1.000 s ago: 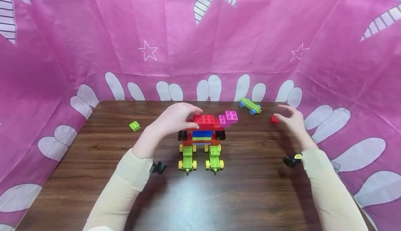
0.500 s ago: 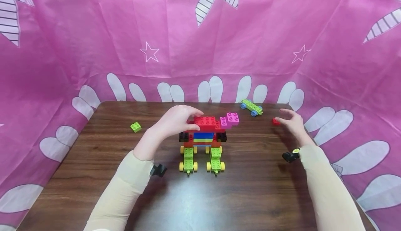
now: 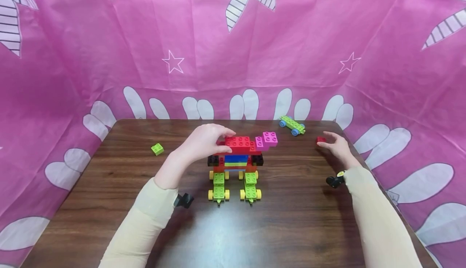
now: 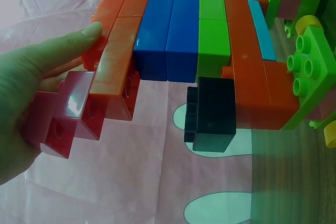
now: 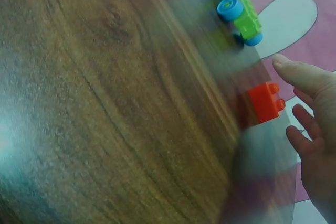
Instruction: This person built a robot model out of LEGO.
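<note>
A brick model (image 3: 238, 157) stands mid-table: red top row, blue, yellow and green layers, black side bricks, two green wheeled bases underneath. Pink bricks (image 3: 267, 138) stick out at its upper right. My left hand (image 3: 223, 140) grips the red top row from the left; in the left wrist view the thumb (image 4: 79, 40) presses on the model's red bricks (image 4: 118, 56). My right hand (image 3: 329, 142) hovers with spread fingers right beside a small red brick (image 3: 320, 139) near the table's far right edge. The right wrist view shows this brick (image 5: 265, 102) just apart from the fingers (image 5: 304, 124).
A green chassis with blue wheels (image 3: 292, 125) lies at the far edge, left of the red brick. A small green brick (image 3: 157, 149) sits far left. The dark wooden table (image 3: 273, 227) is ringed by pink patterned cloth (image 3: 109, 58).
My right hand has lowered and closed in on the small red brick. The left hand keeps its grip on the model's top, which has not moved.
</note>
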Motion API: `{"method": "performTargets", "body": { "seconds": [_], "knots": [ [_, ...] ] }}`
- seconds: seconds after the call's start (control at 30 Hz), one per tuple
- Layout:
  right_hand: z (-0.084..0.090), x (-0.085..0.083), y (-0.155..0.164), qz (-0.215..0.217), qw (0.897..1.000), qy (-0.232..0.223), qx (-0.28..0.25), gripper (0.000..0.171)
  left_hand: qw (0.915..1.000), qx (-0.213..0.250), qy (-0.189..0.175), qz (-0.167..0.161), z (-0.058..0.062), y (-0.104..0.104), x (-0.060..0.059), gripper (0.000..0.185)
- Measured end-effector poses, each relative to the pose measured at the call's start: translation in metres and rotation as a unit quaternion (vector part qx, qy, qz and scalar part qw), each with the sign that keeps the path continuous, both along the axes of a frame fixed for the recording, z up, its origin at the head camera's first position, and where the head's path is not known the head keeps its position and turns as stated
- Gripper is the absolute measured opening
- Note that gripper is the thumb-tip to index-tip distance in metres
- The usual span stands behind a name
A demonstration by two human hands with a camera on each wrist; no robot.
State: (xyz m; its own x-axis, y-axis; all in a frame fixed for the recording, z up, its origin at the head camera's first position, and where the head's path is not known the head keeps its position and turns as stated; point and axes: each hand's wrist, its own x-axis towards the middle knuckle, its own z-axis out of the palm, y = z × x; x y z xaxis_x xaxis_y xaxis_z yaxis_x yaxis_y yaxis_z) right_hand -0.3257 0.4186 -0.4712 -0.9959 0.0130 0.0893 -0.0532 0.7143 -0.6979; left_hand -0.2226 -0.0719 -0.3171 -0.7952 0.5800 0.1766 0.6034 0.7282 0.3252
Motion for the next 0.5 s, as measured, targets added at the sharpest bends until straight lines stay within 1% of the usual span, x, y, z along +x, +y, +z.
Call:
{"method": "performTargets", "body": {
  "seconds": [0.23, 0.5],
  "knots": [
    [-0.0024, -0.0031, 0.0009, 0.022, 0.999, -0.028, 0.015, 0.068, 1.0, 0.006, 0.005, 0.001, -0.0013, -0.0013, 0.0005, 0.049],
    [-0.0054, -0.0056, 0.0021, 0.029, 0.998, -0.03, 0.039, 0.061, 0.9999, 0.0, 0.013, 0.001, -0.0015, 0.0003, 0.0012, 0.049]
  ]
}}
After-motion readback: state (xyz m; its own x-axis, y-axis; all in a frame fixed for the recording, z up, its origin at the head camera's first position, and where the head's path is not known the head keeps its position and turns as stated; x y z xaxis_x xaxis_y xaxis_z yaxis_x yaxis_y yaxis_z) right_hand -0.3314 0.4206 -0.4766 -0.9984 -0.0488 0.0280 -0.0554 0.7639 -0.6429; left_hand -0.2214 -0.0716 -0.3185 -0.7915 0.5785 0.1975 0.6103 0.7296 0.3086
